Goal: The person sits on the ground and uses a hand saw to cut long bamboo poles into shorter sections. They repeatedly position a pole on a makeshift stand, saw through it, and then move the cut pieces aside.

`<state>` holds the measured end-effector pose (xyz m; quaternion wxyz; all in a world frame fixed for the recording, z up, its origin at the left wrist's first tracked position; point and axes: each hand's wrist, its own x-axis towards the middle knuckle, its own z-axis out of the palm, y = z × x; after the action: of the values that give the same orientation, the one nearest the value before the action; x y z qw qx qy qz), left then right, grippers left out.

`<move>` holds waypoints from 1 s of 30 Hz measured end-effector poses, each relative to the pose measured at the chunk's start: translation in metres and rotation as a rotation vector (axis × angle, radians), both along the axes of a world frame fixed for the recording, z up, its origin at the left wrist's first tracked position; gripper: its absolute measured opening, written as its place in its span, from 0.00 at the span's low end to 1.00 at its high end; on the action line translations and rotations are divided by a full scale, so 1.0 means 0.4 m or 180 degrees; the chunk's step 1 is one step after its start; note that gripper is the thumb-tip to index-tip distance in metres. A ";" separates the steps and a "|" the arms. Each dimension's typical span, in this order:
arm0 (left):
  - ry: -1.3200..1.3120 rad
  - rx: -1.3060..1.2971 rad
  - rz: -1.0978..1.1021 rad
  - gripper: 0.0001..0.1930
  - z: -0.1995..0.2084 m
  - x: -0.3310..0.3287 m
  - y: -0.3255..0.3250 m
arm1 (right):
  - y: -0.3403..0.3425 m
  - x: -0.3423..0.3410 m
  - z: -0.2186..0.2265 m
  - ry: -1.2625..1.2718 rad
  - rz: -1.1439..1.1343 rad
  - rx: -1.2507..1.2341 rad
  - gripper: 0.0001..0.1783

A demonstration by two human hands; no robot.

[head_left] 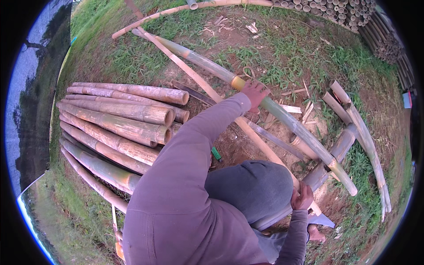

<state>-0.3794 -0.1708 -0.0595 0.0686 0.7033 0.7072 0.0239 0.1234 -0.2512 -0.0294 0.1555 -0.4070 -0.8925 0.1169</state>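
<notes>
one long green bamboo pole (291,126), about eight stacked poles (119,126). left hand (255,93) fingers wrapped over it; right hand (302,197) fingers closed, grip unclear.

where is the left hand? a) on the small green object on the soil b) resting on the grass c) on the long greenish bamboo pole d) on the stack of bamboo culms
c, the left hand grips the long greenish bamboo pole lying across short props, clear of the stack of bamboo culms.

To your left lies a pile of bamboo culms (119,119) (weathered brown), with stacked poles (353,17) beyond on grass (282,57).
</notes>
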 end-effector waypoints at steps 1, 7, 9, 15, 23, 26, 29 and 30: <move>0.0206 -0.0175 -0.0127 0.42 -0.038 -0.007 0.041 | -0.001 0.003 -0.002 0.0021 -0.0001 0.0018 0.25; -0.0194 -0.0640 -0.0166 0.18 -0.037 0.005 0.111 | -0.041 0.057 -0.010 -0.0151 -0.0031 0.0009 0.26; 0.0018 -0.0394 -0.0405 0.16 -0.014 0.020 0.114 | -0.065 0.070 -0.025 -0.0122 -0.0102 -0.0185 0.26; 0.0192 -0.0769 -0.0616 0.17 0.093 0.028 0.086 | -0.083 0.091 -0.035 -0.0137 -0.0060 -0.0263 0.26; 0.0400 -0.1331 -0.1181 0.26 0.060 0.070 0.001 | -0.080 0.079 -0.012 -0.0016 -0.0062 -0.0153 0.26; 0.0494 -0.1325 -0.1370 0.24 0.054 0.074 -0.015 | -0.064 0.101 -0.004 -0.0102 -0.0058 -0.0094 0.28; 0.0503 -0.1381 -0.1448 0.23 0.086 0.081 -0.041 | -0.022 0.110 0.005 -0.0256 -0.0042 0.0047 0.35; 0.0484 -0.1382 -0.1441 0.22 0.091 0.081 -0.045 | -0.005 0.100 0.004 -0.0294 -0.0075 0.0103 0.38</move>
<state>-0.3469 -0.1888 -0.0232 0.1676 0.8114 0.5245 -0.1961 0.1632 -0.2533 -0.0279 0.1221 -0.4199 -0.8956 0.0817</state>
